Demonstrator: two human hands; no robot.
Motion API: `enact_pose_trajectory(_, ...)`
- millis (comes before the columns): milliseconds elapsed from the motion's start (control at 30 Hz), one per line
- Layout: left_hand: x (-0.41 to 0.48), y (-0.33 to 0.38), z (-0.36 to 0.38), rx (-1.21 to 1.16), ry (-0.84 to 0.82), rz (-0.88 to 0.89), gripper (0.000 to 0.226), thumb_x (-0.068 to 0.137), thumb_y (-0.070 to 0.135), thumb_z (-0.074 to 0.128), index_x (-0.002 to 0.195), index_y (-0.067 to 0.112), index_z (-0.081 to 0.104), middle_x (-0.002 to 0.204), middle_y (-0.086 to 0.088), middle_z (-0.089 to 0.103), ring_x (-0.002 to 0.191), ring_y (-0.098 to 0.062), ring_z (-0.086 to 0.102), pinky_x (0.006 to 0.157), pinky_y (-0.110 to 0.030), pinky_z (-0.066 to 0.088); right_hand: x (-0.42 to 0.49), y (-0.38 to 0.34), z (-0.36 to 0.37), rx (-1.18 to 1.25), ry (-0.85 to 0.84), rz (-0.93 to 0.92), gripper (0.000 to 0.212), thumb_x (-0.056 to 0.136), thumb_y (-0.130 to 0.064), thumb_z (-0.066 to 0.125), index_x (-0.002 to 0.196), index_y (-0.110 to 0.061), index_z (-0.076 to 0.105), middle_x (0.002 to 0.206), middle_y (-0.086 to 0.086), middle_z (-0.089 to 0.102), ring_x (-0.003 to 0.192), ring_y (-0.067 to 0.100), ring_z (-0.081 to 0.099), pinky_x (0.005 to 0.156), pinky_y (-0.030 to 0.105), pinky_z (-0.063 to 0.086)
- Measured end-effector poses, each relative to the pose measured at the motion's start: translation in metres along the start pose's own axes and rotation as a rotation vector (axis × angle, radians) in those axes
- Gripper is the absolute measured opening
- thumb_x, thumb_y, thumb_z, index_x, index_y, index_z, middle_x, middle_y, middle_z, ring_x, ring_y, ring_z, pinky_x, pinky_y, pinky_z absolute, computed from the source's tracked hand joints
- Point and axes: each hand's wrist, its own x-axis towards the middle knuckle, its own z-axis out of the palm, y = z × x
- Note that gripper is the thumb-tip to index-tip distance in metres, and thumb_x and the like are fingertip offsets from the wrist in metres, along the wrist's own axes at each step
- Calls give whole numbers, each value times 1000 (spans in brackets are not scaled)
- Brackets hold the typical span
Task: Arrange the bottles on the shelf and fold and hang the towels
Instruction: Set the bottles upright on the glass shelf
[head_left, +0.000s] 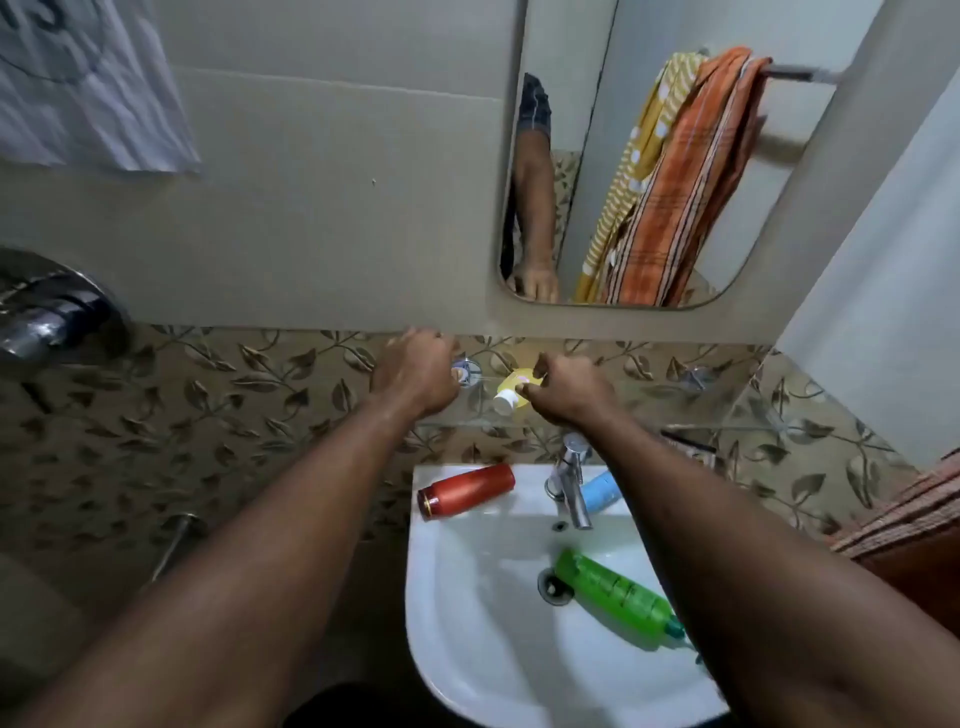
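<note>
A glass shelf (737, 427) runs along the leaf-patterned wall above a white sink (467, 623). My right hand (569, 389) pinches a small yellow bottle (511, 387) with a white cap, tilted over the shelf. My left hand (415, 371) is at the shelf's left bracket (470, 371) with curled fingers; what they touch is hidden. A red bottle (467, 491) lies on the sink's back rim. A blue bottle (600, 491) lies behind the tap. A green bottle (618, 595) lies in the basin. The mirror (587, 156) reflects orange and yellow towels (675, 182) on a rail.
A chrome tap (571, 480) stands at the back of the sink under my right forearm. A white cloth (83, 88) hangs at the top left. A reddish-brown towel (909, 514) shows at the right edge. A dark thin object (685, 441) lies on the shelf's right part.
</note>
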Motion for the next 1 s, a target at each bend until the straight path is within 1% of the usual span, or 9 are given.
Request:
enact_pose_trajectory(167, 16, -28, 28, -2, -125, -104, 63, 94, 63, 58, 138, 18, 63, 139, -13, 60, 129, -37, 52, 106, -45, 44, 10, -5, 12, 77, 27, 166, 59, 93, -64, 64, 105, -6, 68, 97, 15, 67, 95, 35, 64, 71, 34, 46)
enact_pose_trajectory(267, 23, -32, 38, -53, -207, -116, 56, 93, 59, 63, 124, 13, 71, 126, -16, 68, 119, -39, 61, 92, -41, 50, 19, -10, 20, 170, 26, 261, 67, 86, -73, 66, 72, -8, 59, 75, 9, 60, 77, 30, 60, 55, 30, 36)
enact_pose_trajectory(333, 29, -34, 44, -105, -246, -134, 53, 90, 55, 68, 118, 10, 72, 118, -17, 70, 110, -38, 64, 82, -38, 49, 24, -12, 25, 240, 12, 303, 65, 82, -71, 73, 66, -9, 56, 70, 7, 57, 69, 23, 56, 52, 30, 33)
enact_pose_trajectory(467, 33, -32, 49, -150, -227, -153, 55, 79, 53, 82, 117, 14, 72, 110, -11, 71, 94, -31, 65, 75, -35, 52, 35, -17, 34, 301, -32, 322, 64, 74, -66, 82, 93, -7, 69, 97, 14, 70, 93, 32, 67, 67, 32, 46)
enact_pose_trajectory(633, 32, -34, 58, -247, -224, -200, 53, 80, 47, 85, 119, 15, 68, 112, -6, 72, 95, -30, 66, 76, -35, 49, 39, -22, 39, 297, -71, 320, 57, 75, -58, 83, 101, -9, 71, 100, 11, 72, 95, 33, 70, 69, 32, 48)
enact_pose_trajectory(700, 27, -34, 59, -409, -127, -261, 52, 84, 39, 83, 123, 13, 62, 109, -1, 65, 95, -28, 60, 77, -34, 45, 39, -24, 41, 302, -79, 308, 54, 73, -56, 83, 96, -9, 73, 95, 10, 76, 90, 31, 73, 68, 31, 51)
enact_pose_trajectory(800, 21, -30, 59, -666, 27, -361, 54, 89, 26, 79, 132, 10, 51, 112, -5, 56, 97, -28, 57, 78, -35, 46, 37, -27, 41, 334, -75, 281, 44, 69, -51, 80, 87, -11, 73, 83, 9, 75, 80, 31, 74, 70, 34, 59)
enact_pose_trajectory(900, 15, -25, 61, -916, 111, -405, 47, 90, 14, 77, 130, 15, 53, 110, -4, 62, 96, -27, 62, 83, -40, 55, 35, -30, 40, 453, -45, 222, 44, 71, -45, 79, 102, -16, 69, 92, 7, 73, 85, 30, 71, 72, 35, 57)
enact_pose_trajectory(1000, 11, -25, 61, -1043, 169, -452, 45, 86, 5, 79, 121, 23, 56, 100, 7, 73, 99, -24, 72, 86, -42, 60, 33, -32, 41, 601, -27, 121, 51, 75, -37, 85, 118, -19, 63, 106, 3, 70, 96, 26, 67, 76, 36, 54)
